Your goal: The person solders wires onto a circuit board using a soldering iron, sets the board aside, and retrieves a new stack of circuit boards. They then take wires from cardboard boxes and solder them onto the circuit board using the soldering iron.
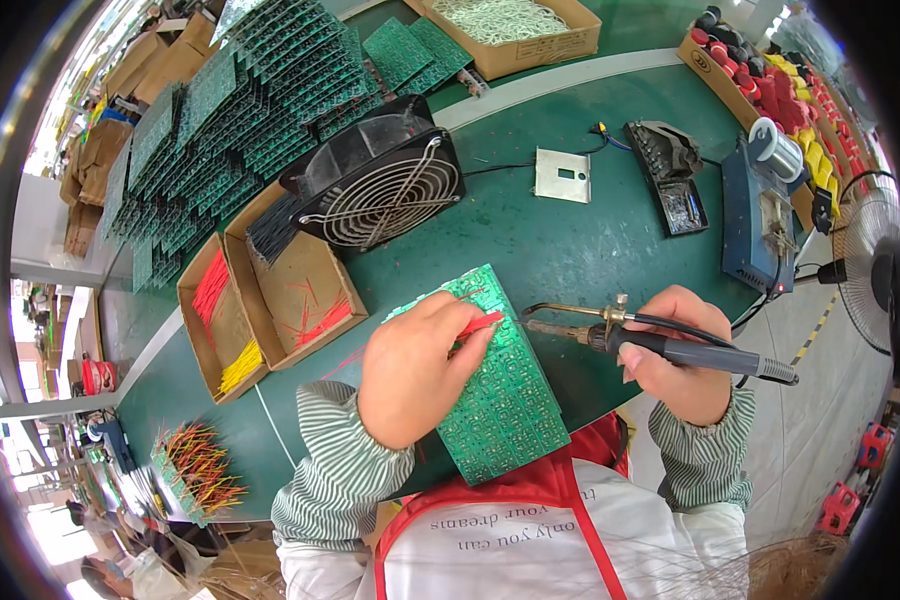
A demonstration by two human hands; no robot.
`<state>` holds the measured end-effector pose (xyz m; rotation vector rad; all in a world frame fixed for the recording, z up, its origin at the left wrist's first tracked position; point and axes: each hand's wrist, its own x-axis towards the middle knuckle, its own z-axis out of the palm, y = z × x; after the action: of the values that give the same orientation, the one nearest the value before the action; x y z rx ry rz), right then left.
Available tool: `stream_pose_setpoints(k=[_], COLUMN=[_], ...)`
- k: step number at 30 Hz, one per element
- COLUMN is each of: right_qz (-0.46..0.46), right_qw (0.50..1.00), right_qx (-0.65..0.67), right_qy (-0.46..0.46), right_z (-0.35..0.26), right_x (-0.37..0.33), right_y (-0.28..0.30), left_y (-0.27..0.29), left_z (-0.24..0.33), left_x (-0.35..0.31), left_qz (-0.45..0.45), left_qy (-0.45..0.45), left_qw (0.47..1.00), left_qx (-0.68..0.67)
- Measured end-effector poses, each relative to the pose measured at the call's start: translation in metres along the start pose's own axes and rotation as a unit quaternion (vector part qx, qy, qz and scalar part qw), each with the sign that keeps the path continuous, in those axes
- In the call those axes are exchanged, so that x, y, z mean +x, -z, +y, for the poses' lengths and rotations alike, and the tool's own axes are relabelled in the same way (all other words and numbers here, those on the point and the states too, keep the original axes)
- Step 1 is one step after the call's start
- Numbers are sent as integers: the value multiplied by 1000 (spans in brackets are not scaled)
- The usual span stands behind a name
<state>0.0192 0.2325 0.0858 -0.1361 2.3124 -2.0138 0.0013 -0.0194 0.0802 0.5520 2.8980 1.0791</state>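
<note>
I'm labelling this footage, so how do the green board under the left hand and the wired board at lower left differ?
The green board shows a mostly flat, dotted face, while the wired board bristles with red and yellow wires. The left hand partly covers the green board; no hand touches the wired board. Both show green surfaces.

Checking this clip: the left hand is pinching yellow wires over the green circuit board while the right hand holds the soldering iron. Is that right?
Not quite: the colour is wrong. The head view shows the left hand pinching red wires, not yellow ones, over the green circuit board, while the right hand holds the soldering iron.
</note>
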Motion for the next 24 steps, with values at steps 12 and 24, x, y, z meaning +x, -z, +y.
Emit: stream_pose_setpoints(k=[12, 24], right_qz=[-33, -37], right_qw=[999, 999], right_qx=[-19, -16], right_qy=[4, 8], right_z=[6, 4], right_x=[3, 3], right_y=[1, 1], left_y=[-7, -6], left_z=[-3, -8], left_x=[4, 7], left_qz=[-35, -47], left_qy=[13, 4], left_qw=[999, 998], left_qx=[-18, -47])
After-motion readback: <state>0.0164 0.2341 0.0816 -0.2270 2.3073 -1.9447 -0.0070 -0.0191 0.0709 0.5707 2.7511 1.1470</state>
